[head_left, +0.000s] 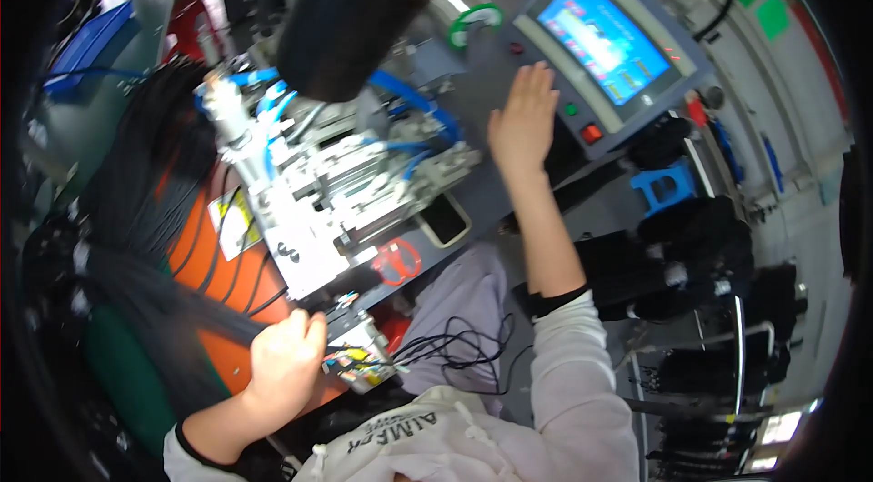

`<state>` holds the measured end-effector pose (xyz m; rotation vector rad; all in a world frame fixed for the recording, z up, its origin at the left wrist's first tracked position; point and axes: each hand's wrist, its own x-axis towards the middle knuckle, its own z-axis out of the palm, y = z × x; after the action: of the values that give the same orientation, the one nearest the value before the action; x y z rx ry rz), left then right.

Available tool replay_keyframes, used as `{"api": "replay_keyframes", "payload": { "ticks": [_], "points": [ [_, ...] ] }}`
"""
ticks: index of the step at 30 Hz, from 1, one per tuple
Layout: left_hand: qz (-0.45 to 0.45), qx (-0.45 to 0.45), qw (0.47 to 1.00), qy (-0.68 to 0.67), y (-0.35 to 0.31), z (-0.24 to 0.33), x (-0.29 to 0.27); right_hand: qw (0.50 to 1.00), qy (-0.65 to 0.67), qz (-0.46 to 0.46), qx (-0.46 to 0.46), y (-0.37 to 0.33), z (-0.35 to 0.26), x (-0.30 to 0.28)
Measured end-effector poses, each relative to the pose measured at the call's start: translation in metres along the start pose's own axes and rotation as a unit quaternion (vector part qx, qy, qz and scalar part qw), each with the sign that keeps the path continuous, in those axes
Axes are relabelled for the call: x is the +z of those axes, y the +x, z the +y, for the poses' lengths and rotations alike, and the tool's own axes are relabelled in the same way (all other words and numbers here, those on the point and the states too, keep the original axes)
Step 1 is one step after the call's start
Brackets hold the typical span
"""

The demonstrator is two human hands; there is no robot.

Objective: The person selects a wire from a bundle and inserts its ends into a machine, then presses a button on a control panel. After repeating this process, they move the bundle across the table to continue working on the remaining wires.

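"What are the hands doing?"

"The left hand [286, 359], low and left of the middle, has curled fingers. I can't tell if they are pressed together or pinching something. Black cables [218, 314] run up to it from the left, and wires with bright ends [364, 362] sit just beside it on the right. The right hand [525, 123], above and right of the middle, is flat, its fingers straight and close together."

"Does it have room to move?"

"Some. There is a bare bit of grey table [480, 86] on its left. On its right is the edge of the control box [536, 23] — very near. I can't tell if they touch. On the other side of the bare bit is the shiny machine [364, 182], in the middle of the frame. A phone-like thing [446, 220] lies by the table's near edge."

"And how many of each?"

"Two hands, one machine, one control box with one lit screen [605, 41]. I count three button spots on the box: two red, one green. There is one red loopy tool [397, 261] below the machine, one blue tray [89, 45] at the upper left, and one blue stool [664, 189] at the right. The black cables — too many and too blurry to count."
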<state>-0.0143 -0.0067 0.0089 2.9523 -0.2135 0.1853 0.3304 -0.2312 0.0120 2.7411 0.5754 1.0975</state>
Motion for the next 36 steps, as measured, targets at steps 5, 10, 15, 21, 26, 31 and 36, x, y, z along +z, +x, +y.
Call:
{"api": "replay_keyframes", "payload": {
  "ticks": [5,10,15,21,26,31,36],
  "points": [
    [0.024,0.005,1.000,0.001,-0.003,0.001,0.005,0.996,0.070,0.044,0.011,0.003,-0.002,0.001],
    [0.042,0.021,0.997,0.061,-0.002,0.002,0.009,0.982,0.138,0.126,0.009,-0.012,-0.024,-0.030],
    [0.040,0.008,0.998,0.037,0.000,-0.003,0.006,0.898,0.411,0.159,0.007,-0.059,-0.050,-0.048],
    [0.096,0.026,0.987,-0.122,0.012,-0.014,0.006,0.645,0.753,-0.079,-0.107,-0.145,-0.130,-0.101],
    [0.080,0.049,0.986,-0.141,0.016,-0.016,0.008,0.506,0.846,-0.119,-0.120,-0.166,-0.146,-0.107],
    [0.093,0.069,0.980,-0.160,0.016,-0.015,0.006,0.479,0.862,-0.146,-0.073,-0.170,-0.146,-0.109],
    [0.196,0.094,0.970,-0.112,0.024,-0.011,-0.003,0.390,0.900,-0.187,0.055,-0.169,-0.142,-0.114]
  ]
}}
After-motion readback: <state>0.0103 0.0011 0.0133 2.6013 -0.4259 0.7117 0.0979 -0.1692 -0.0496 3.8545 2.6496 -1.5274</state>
